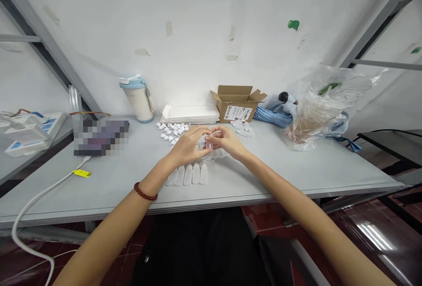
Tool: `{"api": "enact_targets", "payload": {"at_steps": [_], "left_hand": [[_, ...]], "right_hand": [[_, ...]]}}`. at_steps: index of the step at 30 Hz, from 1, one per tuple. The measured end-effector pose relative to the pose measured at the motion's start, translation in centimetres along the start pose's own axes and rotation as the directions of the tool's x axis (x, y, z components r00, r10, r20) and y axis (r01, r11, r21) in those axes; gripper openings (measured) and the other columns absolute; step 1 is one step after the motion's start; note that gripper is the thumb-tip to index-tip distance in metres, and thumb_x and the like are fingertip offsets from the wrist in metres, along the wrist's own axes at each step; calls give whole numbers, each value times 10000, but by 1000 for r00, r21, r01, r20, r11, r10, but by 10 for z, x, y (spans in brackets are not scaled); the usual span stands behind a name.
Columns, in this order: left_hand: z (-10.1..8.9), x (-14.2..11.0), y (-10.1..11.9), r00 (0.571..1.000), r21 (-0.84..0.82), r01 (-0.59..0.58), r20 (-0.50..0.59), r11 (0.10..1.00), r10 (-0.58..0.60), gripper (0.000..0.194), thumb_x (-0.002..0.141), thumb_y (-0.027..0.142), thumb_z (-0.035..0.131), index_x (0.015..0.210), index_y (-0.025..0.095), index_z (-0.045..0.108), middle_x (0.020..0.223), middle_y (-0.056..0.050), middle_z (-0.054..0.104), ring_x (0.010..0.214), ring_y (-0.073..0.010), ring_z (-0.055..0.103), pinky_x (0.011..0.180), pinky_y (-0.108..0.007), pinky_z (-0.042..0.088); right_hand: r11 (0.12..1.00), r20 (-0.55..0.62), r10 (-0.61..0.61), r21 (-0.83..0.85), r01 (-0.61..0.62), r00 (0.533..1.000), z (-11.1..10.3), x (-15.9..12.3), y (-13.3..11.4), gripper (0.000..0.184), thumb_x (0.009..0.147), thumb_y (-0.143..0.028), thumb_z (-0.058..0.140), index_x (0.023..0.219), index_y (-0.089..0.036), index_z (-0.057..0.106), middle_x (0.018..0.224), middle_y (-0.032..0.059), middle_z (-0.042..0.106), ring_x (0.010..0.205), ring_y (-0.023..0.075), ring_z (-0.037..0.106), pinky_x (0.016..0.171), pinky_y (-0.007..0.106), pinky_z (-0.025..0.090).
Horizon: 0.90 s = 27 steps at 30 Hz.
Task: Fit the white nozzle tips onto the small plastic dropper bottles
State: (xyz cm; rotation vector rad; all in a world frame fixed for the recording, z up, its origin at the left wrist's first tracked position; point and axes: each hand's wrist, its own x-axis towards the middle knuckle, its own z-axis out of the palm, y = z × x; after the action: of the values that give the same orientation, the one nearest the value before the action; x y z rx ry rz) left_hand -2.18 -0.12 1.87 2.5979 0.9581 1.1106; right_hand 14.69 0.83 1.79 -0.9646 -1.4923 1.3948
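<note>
Small translucent plastic piece (pixel 209 144) was held over the counter (pixel 250 178), pinched by the fingertips of left hand (pixel 188 145) and right hand (pixel 228 141), each grip nearly closed; frosted plastic sleeves (pixel 187 175) were lined up nearer the edge.

The worktop (pixel 296 167) is pale grey; pouches (pixel 187 175) by its front edge, whitish. Toward the back edge: cream tumbler (pixel 136 102), light-blue lid (pixel 133 83); brown carton (pixel 235 101).

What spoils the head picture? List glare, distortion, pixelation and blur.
Head view: glare streaks the glossy surface at lower right; head view: the tumbler leans outward, likely lens distortion; head view: pixelation masks much of the dark device; head view: the clear piece at the fingers looks soft.
</note>
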Motion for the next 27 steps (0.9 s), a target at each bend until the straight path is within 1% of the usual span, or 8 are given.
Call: {"api": "enact_targets", "payload": {"at_steps": [4,6,8,11,15,19,23,27], "left_hand": [[-6,2,7,991,-70,89,111,994,-81,282,682,286,705,907,207,555,1003,-57,603,911,-224,545,715,-317,435],[-10,1,12,970,-115,136,216,984,-109,320,654,337,734,885,211,552,970,-39,595,855,-208,534,700,-310,423],[-12,0,15,946,-150,148,311,978,-95,370,628,377,753,898,218,555,987,-34,585,883,-212,516,733,-315,416],[-11,-2,18,899,-197,128,438,972,-30,430,601,430,760,924,229,557,1011,-31,567,964,-230,487,795,-327,405],[-6,-7,19,812,-232,124,582,965,35,434,597,461,753,906,226,558,958,-16,564,929,-220,493,798,-318,398],[-2,-10,21,766,-219,129,642,967,43,434,594,462,755,896,218,561,956,-15,557,923,-213,497,800,-304,395],[-2,-10,23,758,-167,147,652,975,-3,447,580,480,751,894,220,568,919,-11,556,896,-216,503,759,-292,397],[-2,-9,21,768,-137,136,640,981,-17,444,595,496,734,891,214,562,908,-14,553,914,-223,494,766,-299,392]], "right_hand": [[989,128,105,-117,-90,986,-11,-2,-8,278,671,-296,749,793,-151,545,606,-6,653,516,117,622,557,269,548],[970,249,182,-203,-133,951,-21,-2,-14,288,675,-326,751,811,-137,583,630,18,676,556,135,655,557,251,540],[949,398,258,-275,-154,880,-32,-4,-20,317,689,-364,740,854,-126,611,693,52,706,633,163,689,553,231,526],[917,565,356,-365,-162,744,-46,-6,-30,366,725,-418,698,903,-103,642,791,94,726,695,183,705,566,229,519],[874,657,459,-454,-172,597,-52,-7,-33,399,747,-446,668,924,-89,669,817,102,729,701,178,705,574,227,514],[843,689,525,-502,-193,500,-49,-4,-26,403,752,-446,666,938,-89,670,775,83,727,680,169,703,564,225,513],[826,695,559,-515,-228,453,-46,-2,-18,434,720,-458,694,964,-101,659,761,64,726,687,167,704,579,226,517],[823,683,564,-513,-245,463,-42,-2,-16,476,686,-462,719,990,-104,641,739,50,722,674,167,705,580,229,518]]}}
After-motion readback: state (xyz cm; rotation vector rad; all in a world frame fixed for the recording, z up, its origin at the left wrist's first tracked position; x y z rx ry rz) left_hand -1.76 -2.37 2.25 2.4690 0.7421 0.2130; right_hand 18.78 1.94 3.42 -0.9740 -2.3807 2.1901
